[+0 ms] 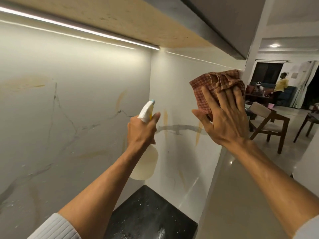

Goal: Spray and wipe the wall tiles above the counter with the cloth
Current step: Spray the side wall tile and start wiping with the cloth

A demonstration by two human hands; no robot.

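Observation:
The wall tiles (72,104) are white marble-look slabs with grey veins and yellowish streaks, meeting in a corner near the middle. My left hand (141,130) is closed around the neck of a translucent spray bottle (146,163) with a white trigger head, nozzle aimed toward the corner. My right hand (226,116) lies flat, fingers spread, pressing a red-brown checked cloth (212,85) against the right-hand tile (174,87), high up near the cabinet's underside. The black speckled counter (146,209) lies below, between my forearms.
An upper cabinet (155,21) with a lit LED strip hangs close overhead. A beige side panel (229,195) ends the tiled wall at right. Beyond it are wooden chairs (271,125), a table, and a person in yellow standing far back.

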